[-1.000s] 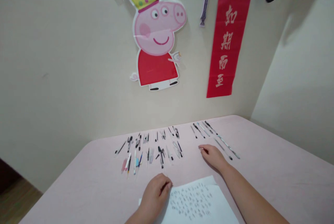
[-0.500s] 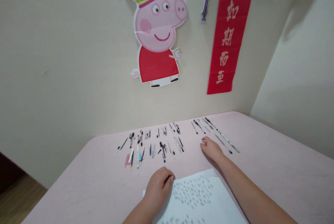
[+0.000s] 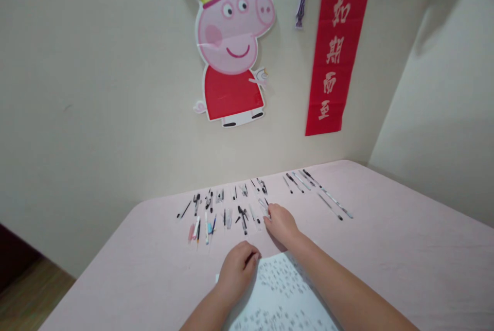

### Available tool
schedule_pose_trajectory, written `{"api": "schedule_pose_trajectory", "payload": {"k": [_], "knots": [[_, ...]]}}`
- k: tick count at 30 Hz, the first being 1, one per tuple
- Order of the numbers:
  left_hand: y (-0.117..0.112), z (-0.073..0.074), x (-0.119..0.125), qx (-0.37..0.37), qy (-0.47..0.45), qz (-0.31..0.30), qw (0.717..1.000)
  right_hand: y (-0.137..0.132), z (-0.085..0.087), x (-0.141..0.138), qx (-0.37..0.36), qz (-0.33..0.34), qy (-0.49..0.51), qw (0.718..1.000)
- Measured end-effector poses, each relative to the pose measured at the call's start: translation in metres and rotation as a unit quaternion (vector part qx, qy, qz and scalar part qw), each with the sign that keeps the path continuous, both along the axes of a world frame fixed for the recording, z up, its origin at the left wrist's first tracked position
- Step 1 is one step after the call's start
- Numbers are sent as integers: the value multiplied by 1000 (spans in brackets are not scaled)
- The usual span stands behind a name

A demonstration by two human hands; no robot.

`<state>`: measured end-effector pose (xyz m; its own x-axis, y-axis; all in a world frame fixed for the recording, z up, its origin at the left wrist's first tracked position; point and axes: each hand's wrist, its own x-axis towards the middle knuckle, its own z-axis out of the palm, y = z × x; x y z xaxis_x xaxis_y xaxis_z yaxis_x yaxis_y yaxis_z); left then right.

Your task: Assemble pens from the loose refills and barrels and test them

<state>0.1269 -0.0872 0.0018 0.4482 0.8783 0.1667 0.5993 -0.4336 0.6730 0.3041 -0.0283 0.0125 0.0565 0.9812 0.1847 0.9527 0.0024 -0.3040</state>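
Note:
My left hand (image 3: 240, 272) rests loosely curled on the upper left edge of a white sheet of paper (image 3: 285, 284) covered in handwriting. No object sticks out of it. My right hand (image 3: 282, 224) is beyond the paper, with thumb and forefinger a little apart at a taken-apart pen (image 3: 265, 205). The fingers partly cover that pen, and I see nothing lifted in them. To its left, small groups of pen parts lie in two rows, among them black parts with a clip (image 3: 242, 218), a clear tube (image 3: 229, 219) and a pink piece (image 3: 191, 232).
Whole pens (image 3: 295, 183) lie at the back right, with two long ones (image 3: 336, 202) nearer. A pink cloth (image 3: 393, 248) covers the table, which meets the wall behind. A pig cutout (image 3: 233, 89) and a red banner (image 3: 339, 53) hang there.
My right hand has moved left, from near the whole pens to the right end of the front row of pen parts. My left hand stays on the paper; the view has shifted slightly.

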Motion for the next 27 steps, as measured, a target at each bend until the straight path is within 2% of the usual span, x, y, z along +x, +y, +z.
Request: {"api": "schedule_pose_trajectory", "payload": {"k": [5, 10, 14, 21, 27], "knots": [[1, 0, 1, -5, -7, 6, 1000, -1, -3, -7, -8, -29, -5, 1000], [0, 1, 1, -10, -8, 10, 1000, -1, -7, -9, 1, -29, -10, 1000], [0, 2, 0, -9, -9, 12, 1000, 0, -8, -6, 1, -21, 3, 1000], [0, 1, 0, -13, -9, 14, 1000, 11, -15, 3, 51, -38, 28, 998], [1, -1, 0, -12, -7, 13, 1000, 16, -19, 7, 41, -25, 32, 998]]}}
